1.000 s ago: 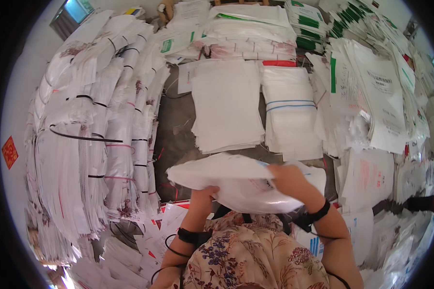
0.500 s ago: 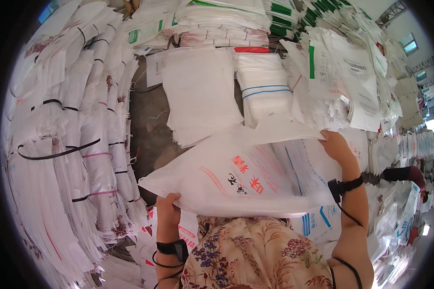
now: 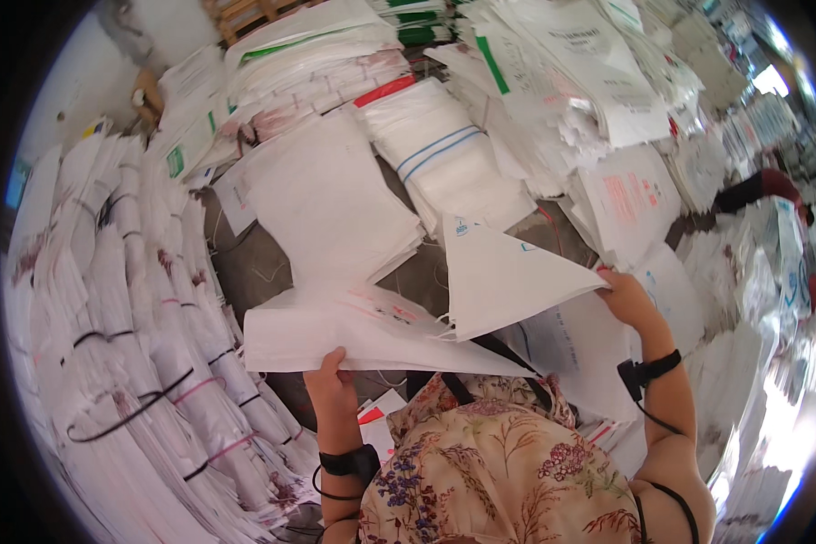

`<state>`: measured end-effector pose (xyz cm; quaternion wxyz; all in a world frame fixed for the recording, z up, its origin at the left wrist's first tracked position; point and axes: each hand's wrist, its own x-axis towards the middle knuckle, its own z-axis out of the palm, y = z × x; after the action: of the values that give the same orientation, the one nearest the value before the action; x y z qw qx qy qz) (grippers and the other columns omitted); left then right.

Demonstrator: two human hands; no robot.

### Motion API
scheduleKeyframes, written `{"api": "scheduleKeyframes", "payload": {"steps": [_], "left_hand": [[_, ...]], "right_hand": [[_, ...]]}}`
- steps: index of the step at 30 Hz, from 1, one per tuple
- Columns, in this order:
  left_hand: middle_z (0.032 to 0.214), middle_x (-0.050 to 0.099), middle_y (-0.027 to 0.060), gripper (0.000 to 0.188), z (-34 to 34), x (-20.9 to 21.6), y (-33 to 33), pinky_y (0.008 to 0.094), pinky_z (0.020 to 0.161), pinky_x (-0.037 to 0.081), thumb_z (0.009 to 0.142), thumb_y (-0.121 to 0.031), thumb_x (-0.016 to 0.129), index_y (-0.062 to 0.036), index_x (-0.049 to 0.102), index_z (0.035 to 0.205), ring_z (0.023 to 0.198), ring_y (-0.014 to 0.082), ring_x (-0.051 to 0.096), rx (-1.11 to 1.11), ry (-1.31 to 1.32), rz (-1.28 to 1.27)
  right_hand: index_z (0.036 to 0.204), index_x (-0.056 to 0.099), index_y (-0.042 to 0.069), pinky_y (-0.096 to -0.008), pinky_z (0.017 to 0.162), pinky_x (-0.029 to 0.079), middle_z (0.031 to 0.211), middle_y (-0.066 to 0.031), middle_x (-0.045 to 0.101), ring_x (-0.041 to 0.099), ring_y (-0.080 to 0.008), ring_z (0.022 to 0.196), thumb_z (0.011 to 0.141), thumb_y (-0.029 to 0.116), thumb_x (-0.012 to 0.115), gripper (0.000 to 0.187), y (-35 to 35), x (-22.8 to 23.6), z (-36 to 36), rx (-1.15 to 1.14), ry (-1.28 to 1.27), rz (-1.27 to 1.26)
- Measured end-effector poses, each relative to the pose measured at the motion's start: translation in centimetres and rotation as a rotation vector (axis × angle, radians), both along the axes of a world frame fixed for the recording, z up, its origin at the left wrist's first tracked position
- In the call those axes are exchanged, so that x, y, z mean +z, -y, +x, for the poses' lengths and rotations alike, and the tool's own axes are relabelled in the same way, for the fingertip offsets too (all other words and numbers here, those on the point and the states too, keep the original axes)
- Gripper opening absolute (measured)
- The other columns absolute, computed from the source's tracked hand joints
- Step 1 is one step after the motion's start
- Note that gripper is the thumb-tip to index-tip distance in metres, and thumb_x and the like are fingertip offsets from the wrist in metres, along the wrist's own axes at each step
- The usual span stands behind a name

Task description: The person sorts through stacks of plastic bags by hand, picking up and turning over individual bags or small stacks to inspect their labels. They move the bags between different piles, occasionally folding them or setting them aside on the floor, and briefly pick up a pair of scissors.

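Observation:
My left hand (image 3: 332, 384) is closed on the near edge of a white woven sack (image 3: 313, 334), thumb on top. Faint orange print shows on the sack's far side, and it narrows towards my lap. Out to the right, my right hand (image 3: 622, 296) pinches the corner of a white sack flap (image 3: 512, 281) with small blue print and loose threads at its lower tip. Whether flap and sack are one piece I cannot tell. Below the right hand hangs a pale sack with blue print (image 3: 567, 349). Straight ahead lies a stack of plain white sacks (image 3: 322, 186).
Beside that stack is a sack bundle with blue bands (image 3: 444, 150). Tied sack rolls (image 3: 145, 344) line the left. More printed sacks (image 3: 630, 195) are piled at right. Dark floor (image 3: 254, 272) shows between. Far right, a person's dark sleeve (image 3: 748, 192) reaches in among piles.
The view has turned and tilted. The broad sack face with orange print has folded away, and a white flap now hangs from my right hand. Both hands keep hold.

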<state>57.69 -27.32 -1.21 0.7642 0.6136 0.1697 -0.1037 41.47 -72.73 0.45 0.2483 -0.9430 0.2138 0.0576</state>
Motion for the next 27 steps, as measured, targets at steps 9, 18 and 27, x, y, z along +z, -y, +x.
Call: {"api": "scheduleKeyframes", "payload": {"steps": [9,18,27], "left_hand": [[0.113,0.059,0.0134,0.039,2.7,0.1,3.7,0.0388,0.089,0.055,0.078,0.005,0.054,0.0057,0.053,0.116,0.104,0.0263,0.061,0.035,0.051,-0.206],[0.101,0.061,0.0123,0.019,3.8,-0.7,11.9,0.0369,0.081,0.055,0.081,0.002,0.054,0.0075,0.057,0.099,0.094,0.0241,0.062,-0.137,-0.045,-0.057],[0.104,0.060,0.0144,0.019,3.0,3.1,27.0,0.0397,0.087,0.053,0.082,0.001,0.054,0.0104,0.056,0.098,0.098,0.0247,0.061,-0.346,0.029,0.024]], "right_hand": [[0.101,0.067,0.004,-0.0426,0.078,0.048,0.091,-0.0209,0.067,0.064,-0.0377,0.088,0.086,0.022,0.061,0.024,9.9,1.3,-3.7,-0.196,0.001,0.046],[0.101,0.064,-0.008,-0.0433,0.078,0.051,0.100,-0.0282,0.065,0.063,-0.0395,0.097,0.086,0.035,0.060,0.046,28.6,1.3,-9.2,-0.671,0.040,0.064],[0.105,0.065,-0.003,-0.0352,0.072,0.052,0.089,-0.0125,0.069,0.066,-0.0227,0.081,0.087,0.023,0.066,0.032,46.2,3.1,-28.4,-1.240,1.240,0.889]]}}
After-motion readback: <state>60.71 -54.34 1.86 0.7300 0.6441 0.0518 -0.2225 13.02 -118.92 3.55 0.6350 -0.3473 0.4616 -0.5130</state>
